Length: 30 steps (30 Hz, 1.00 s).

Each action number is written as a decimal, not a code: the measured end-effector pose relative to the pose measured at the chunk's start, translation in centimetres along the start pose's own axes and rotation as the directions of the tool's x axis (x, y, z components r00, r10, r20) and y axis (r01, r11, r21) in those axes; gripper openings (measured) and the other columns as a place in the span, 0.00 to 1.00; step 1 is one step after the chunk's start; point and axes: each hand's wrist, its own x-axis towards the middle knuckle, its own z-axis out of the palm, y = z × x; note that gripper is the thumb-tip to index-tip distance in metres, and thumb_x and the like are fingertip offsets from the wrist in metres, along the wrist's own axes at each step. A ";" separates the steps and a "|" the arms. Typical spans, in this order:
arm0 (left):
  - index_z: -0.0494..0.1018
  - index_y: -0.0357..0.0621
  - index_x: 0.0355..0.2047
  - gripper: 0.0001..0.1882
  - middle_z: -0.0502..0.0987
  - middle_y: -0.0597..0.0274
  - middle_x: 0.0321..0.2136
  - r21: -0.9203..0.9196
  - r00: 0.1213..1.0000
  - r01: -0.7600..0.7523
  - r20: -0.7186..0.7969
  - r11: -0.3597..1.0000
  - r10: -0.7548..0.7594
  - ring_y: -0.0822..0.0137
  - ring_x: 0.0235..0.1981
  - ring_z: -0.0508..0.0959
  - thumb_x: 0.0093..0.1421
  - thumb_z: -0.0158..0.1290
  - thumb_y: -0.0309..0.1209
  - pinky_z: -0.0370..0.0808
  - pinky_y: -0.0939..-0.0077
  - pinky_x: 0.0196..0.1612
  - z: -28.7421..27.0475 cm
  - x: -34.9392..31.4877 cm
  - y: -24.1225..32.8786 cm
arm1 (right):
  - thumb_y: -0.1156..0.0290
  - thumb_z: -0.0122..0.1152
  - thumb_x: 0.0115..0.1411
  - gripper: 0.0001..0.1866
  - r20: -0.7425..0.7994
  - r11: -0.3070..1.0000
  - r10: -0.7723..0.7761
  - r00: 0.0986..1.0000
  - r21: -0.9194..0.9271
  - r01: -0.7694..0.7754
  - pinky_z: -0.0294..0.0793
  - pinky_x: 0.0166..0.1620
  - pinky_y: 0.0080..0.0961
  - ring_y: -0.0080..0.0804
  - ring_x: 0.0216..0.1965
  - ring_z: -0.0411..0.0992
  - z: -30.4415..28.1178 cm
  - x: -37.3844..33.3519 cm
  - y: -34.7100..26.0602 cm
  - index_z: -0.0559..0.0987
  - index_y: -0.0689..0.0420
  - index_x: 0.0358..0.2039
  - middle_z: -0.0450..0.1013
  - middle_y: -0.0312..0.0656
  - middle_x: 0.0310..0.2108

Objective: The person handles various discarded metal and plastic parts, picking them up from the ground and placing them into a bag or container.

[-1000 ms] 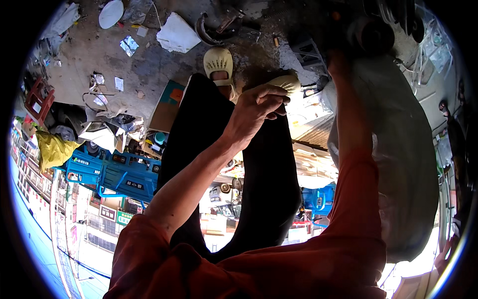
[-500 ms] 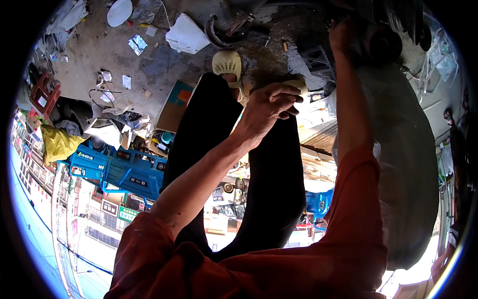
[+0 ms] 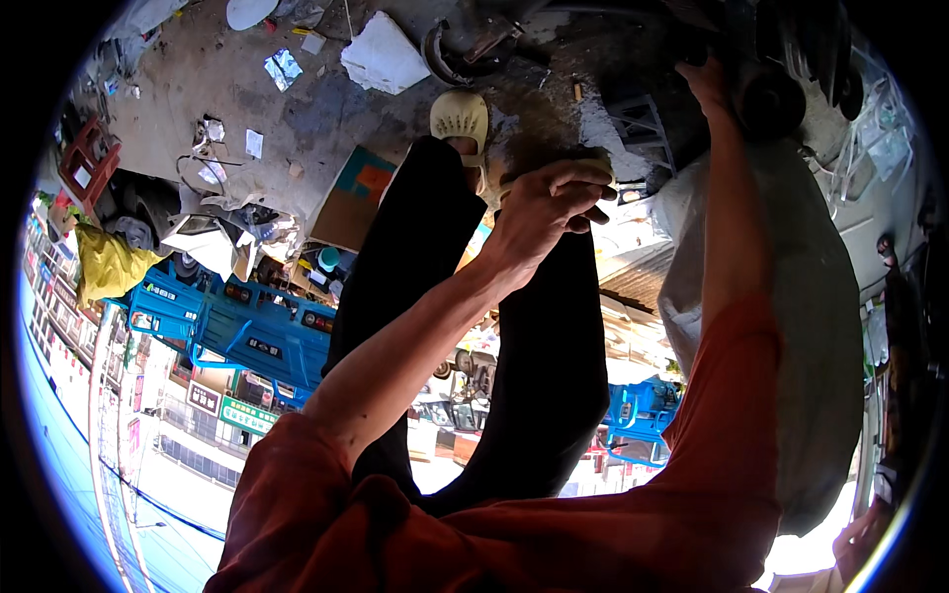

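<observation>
My left hand (image 3: pixel 549 210) hangs above my right knee, in front of a pale slip-on shoe. Its fingers are curled and pressed together; what they hold, if anything, is hidden. My right arm stretches far out to the upper right, past a large grey covered bulk (image 3: pixel 820 336). At its end my right hand (image 3: pixel 704 83) reaches into deep shadow beside a dark round part (image 3: pixel 773 104). Its fingers are lost in the dark, so I cannot tell what they touch.
On the stained floor lie a broken white slab (image 3: pixel 384 54), a curved metal piece (image 3: pixel 442 57) and scraps of litter. A dark metal frame (image 3: pixel 641 127) stands near my right arm. Flattened cardboard (image 3: pixel 341 217), a blue rack (image 3: pixel 262 336) and a red stool (image 3: pixel 89 168) are at left.
My right hand has shifted a little right and down in the picture, still in the dark area. The left hand keeps its curled shape, and the whole view has tilted slightly.
</observation>
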 end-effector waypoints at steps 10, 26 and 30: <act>0.52 0.37 0.54 0.39 0.59 0.53 0.49 -0.414 0.993 0.040 0.118 0.909 0.010 0.64 0.49 0.65 0.52 0.49 0.53 0.69 0.65 0.48 0.0 0.2 -0.2 | 0.74 0.64 0.44 0.27 0.558 0.487 -0.176 0.811 0.765 -0.421 0.69 0.33 0.15 0.21 0.35 0.68 -10.0 -11.8 -12.9 0.67 0.58 0.46 0.68 0.36 0.37; 0.70 0.40 0.38 0.24 0.73 0.64 0.30 -0.593 0.942 0.209 0.336 0.778 0.003 0.72 0.30 0.75 0.49 0.54 0.48 0.76 0.78 0.32 -0.5 -0.8 1.0 | 0.67 0.58 0.49 0.20 0.317 0.926 -0.323 0.892 0.302 0.227 0.70 0.35 0.24 0.35 0.36 0.71 -0.2 -6.8 -11.3 0.72 0.57 0.44 0.71 0.47 0.38; 0.61 0.36 0.48 0.35 0.68 0.49 0.44 -0.591 0.941 0.153 0.331 0.792 0.065 0.59 0.39 0.75 0.49 0.53 0.51 0.76 0.65 0.41 -1.8 -0.4 1.1 | 0.71 0.58 0.45 0.17 0.040 0.710 -0.565 0.824 -0.485 0.510 0.67 0.41 0.36 0.43 0.37 0.66 5.9 -5.1 -11.6 0.74 0.50 0.40 0.69 0.43 0.35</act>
